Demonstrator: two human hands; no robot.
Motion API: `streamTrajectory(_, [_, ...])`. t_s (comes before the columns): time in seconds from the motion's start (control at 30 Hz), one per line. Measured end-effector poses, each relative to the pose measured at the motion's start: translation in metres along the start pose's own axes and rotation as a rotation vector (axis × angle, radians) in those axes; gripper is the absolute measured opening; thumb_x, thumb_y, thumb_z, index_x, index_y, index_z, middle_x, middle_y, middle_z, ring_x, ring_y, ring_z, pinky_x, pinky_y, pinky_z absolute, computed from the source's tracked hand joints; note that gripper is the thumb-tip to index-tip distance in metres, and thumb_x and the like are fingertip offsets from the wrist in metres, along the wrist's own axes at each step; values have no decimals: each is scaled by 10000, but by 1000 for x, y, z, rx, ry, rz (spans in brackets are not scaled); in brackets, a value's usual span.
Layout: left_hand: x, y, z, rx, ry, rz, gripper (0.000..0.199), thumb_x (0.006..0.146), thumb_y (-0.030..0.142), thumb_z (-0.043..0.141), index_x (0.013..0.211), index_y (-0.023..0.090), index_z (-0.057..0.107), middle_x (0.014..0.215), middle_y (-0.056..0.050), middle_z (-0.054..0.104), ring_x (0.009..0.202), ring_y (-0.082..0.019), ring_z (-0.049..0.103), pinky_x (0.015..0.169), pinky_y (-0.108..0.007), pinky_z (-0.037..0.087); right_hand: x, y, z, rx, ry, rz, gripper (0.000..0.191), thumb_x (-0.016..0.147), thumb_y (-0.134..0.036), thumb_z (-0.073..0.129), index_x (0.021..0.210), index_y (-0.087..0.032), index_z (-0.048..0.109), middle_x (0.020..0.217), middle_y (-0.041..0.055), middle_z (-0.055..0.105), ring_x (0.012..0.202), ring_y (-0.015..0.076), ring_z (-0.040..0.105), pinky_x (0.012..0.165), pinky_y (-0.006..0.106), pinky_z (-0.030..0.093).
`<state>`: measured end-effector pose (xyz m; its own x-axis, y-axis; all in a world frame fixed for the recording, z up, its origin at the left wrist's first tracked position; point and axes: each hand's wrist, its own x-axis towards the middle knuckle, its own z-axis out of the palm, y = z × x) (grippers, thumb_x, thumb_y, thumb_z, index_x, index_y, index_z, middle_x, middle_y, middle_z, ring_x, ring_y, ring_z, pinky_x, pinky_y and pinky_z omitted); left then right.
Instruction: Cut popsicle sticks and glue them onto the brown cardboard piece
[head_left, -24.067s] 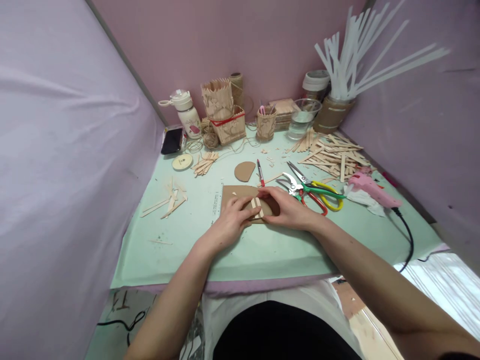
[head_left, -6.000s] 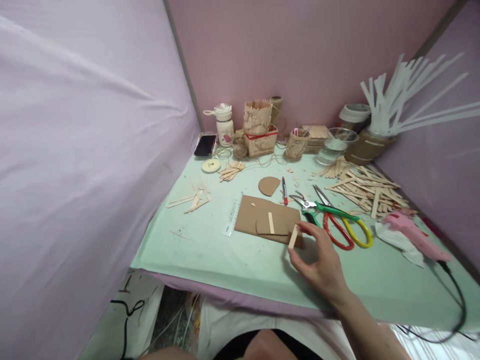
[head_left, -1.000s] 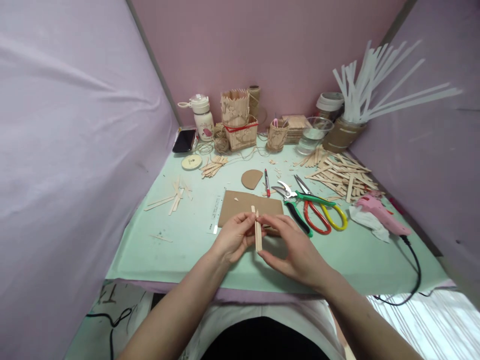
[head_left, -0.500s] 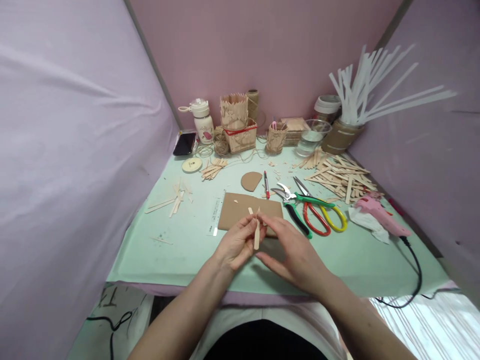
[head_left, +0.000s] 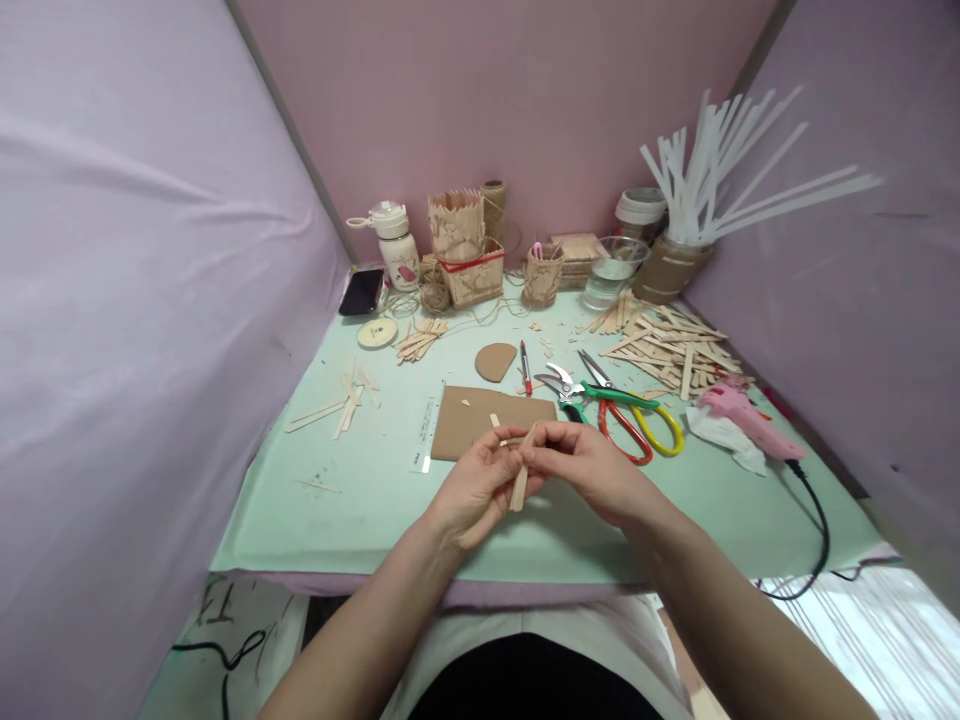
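Between my two hands is a pale wooden craft stick (head_left: 519, 490), tilted, its lower end sticking out toward me. My left hand (head_left: 480, 485) is closed on it, thumb and fingers pinching near its middle. My right hand (head_left: 581, 462) pinches the stick's upper part with thumb and forefinger. Just beyond the hands lies a brown cardboard sheet (head_left: 457, 420) with a clear ruler (head_left: 424, 440) along its left edge. Small wood bits rest on the cardboard. A cardboard piece with one straight edge (head_left: 495, 362) and a red marker (head_left: 526, 368) lie farther back.
Pruning shears (head_left: 615, 394) and scissors (head_left: 626, 430) lie right of the cardboard. A pink glue gun (head_left: 750, 420) with a black cord is at the right. Behind are a craft stick pile (head_left: 675, 350), a water bowl (head_left: 607, 285), a stick-covered box (head_left: 476, 280) and a bottle (head_left: 397, 250).
My right hand has closed in from the right, and its fingers now pinch the stick's upper part. The stick leans more to the right. The view has shifted slightly.
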<state>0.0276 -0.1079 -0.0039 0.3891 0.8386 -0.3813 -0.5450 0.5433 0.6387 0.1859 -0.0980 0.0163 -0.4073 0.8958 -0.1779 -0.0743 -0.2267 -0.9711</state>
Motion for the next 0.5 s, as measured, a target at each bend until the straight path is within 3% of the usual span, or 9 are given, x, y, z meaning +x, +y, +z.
streamTrajectory(0.17, [-2,19,-6,308,54,-62,436,623,463,864,814,112,689,822,-92,729,760,-165,698,693,-256,576,9,3,-7,-46,104,48,275,733,-413,706,639,-182,588,574,-40,545,546,109,473,560,255,357])
streamTrajectory(0.3, [-1,27,-6,490,112,-87,384,578,410,890,785,127,733,772,-62,732,693,-129,680,670,-230,565,15,9,-9,-96,155,49,262,706,-388,693,606,-187,557,540,-60,471,519,96,393,520,247,293])
streamTrajectory(0.5, [3,23,-3,642,81,-82,292,601,354,870,745,143,728,689,-24,714,650,-107,653,666,-228,553,16,18,-8,-111,149,54,203,705,-331,661,606,-186,558,545,-54,487,530,100,397,521,245,291])
